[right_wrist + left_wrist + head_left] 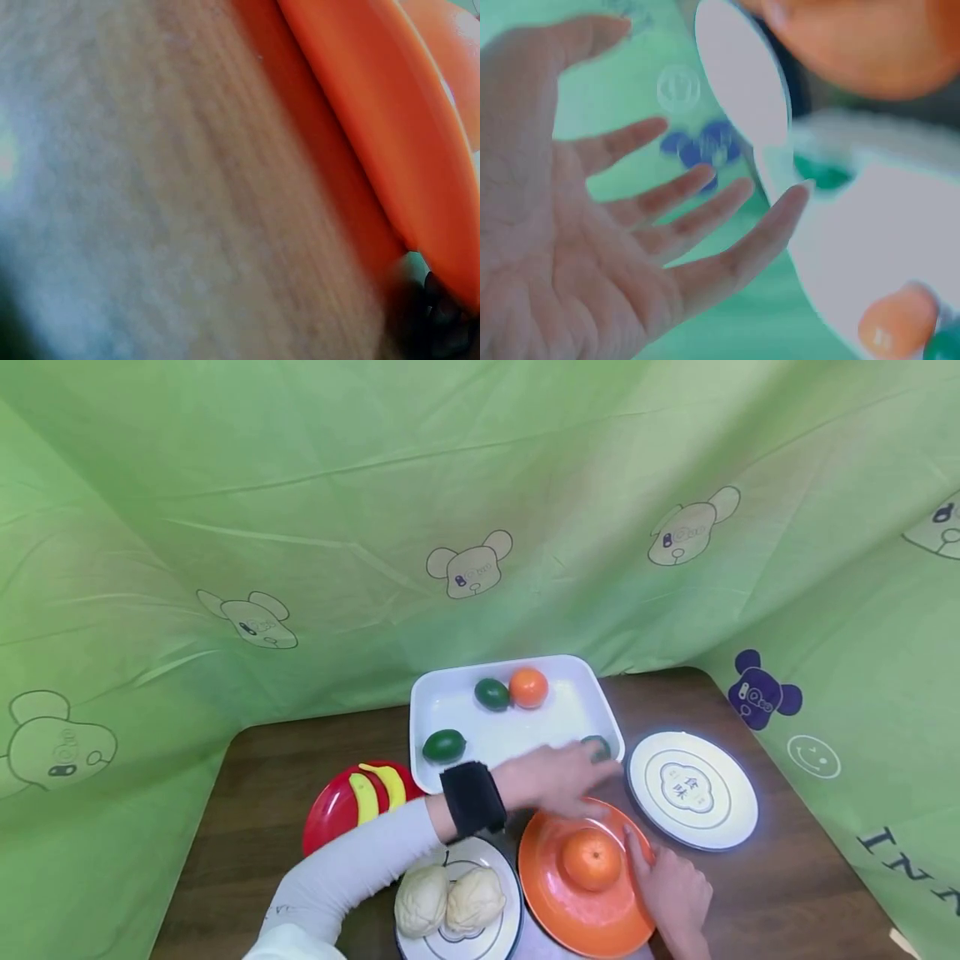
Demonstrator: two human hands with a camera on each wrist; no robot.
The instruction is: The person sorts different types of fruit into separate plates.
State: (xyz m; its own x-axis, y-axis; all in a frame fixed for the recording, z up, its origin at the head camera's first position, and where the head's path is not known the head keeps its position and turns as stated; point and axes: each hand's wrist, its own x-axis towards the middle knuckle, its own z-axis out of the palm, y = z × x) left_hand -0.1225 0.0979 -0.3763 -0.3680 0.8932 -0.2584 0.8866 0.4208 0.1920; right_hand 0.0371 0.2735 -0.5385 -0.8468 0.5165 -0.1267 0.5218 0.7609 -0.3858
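My left hand (562, 777), below a black wristband, spans the near right edge of the white tray (517, 735) and the far rim of an orange plate (547, 902). In the left wrist view its fingers (727, 262) are spread and hold nothing. A dark green lime (597, 746) lies in the tray by that hand, partly covered by it. On the orange plate sits an orange (592, 858). My right hand (675, 893) grips that plate's right rim, thumb on top; its other fingers are partly hidden. The right wrist view shows the plate's side (382, 127) close up.
Inside the tray lie another orange (528, 687) and two more limes (444, 746). A red plate (326, 814) with banana shapes (365, 797) stands left. Two pale pear-like fruits (476, 900) lie on a white plate (510, 893); another white plate (731, 810) stands right.
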